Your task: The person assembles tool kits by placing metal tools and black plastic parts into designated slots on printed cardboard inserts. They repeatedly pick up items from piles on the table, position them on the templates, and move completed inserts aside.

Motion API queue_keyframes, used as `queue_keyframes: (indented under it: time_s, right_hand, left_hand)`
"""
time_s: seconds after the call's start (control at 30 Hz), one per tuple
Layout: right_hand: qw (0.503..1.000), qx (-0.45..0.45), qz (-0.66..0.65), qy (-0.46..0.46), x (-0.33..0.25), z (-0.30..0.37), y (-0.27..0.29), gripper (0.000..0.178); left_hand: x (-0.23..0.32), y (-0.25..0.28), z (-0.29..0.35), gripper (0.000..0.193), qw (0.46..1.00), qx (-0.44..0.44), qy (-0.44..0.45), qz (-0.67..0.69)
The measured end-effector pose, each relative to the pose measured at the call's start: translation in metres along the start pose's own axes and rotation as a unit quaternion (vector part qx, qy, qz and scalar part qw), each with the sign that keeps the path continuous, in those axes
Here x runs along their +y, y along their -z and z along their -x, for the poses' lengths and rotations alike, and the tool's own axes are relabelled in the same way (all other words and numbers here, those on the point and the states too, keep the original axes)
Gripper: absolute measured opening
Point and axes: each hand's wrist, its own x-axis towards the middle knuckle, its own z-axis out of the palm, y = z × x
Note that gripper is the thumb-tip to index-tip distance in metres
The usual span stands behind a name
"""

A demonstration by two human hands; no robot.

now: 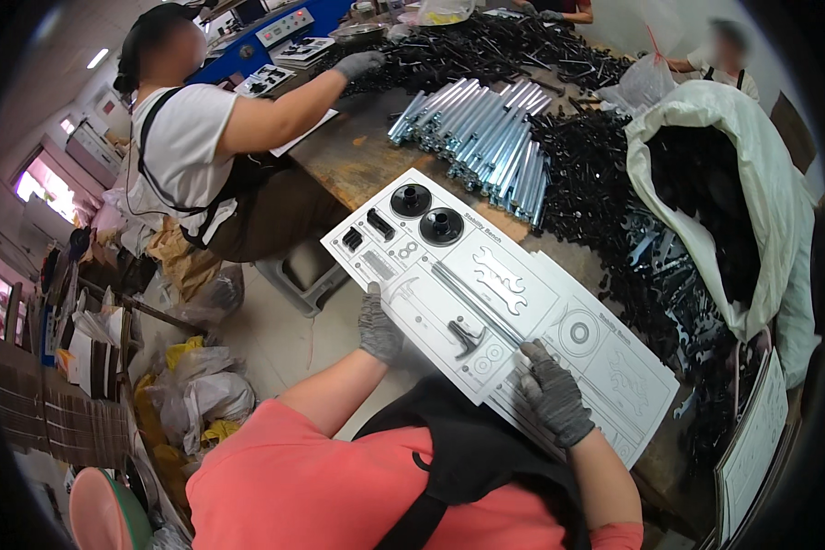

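A white printed card [532, 275] with outlines of parts lies tilted in front of me, overlapping a second printed card [646, 403] to its right. My left hand [380, 328], in a grey glove, grips the first card's near left edge. My gloved right hand [555, 394] is closed at the near end of a silver metal tube [477, 302] lying across the card; its fingertips are partly hidden. On the card sit two black round discs [442, 225], small black pieces [379, 223], a black T-shaped handle [466, 339] and a flat silver wrench [498, 275].
Beyond the cards lies a pile of silver tubes [477, 137] amid heaps of black parts [577, 174]. A white sack [770, 174] and loose wrenches [669, 257] are at right. A co-worker [188, 137] reaches over the table at left, near a grey stool [307, 289].
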Motion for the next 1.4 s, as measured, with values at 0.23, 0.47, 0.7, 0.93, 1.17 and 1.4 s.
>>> queue_keyframes:
  time_s: [0.23,0.47,0.7,0.93,1.17,1.4]
  right_hand:
    - [0.999,-0.011,0.033,0.034,-0.013,-0.052,-0.018,0.048]
    - [0.998,0.025,0.015,0.054,-0.014,-0.04,0.008,0.047]
    - [0.978,0.1,-0.161,-0.085,0.017,0.005,0.037,0.046]
    - [0.939,0.195,-0.22,-0.18,0.039,0.066,0.047,0.051]
    - [0.928,0.206,-0.254,-0.176,0.033,0.084,0.053,0.047]
    - [0.901,0.259,-0.29,-0.194,0.041,0.112,0.051,0.045]
  left_hand:
    - [0.019,0.015,-0.061,0.046,0.998,0.033,-0.02,0.04]
    - [0.045,0.059,-0.138,0.041,0.996,0.07,-0.039,0.037]
    - [0.052,0.118,-0.225,0.035,0.991,0.086,-0.082,0.056]
    - [0.046,0.091,-0.25,0.033,0.98,0.153,-0.127,0.019]
    - [0.07,0.032,-0.199,0.037,0.963,0.175,-0.199,0.049]
    - [0.045,-0.028,-0.164,0.037,0.854,-0.01,-0.382,-0.353]
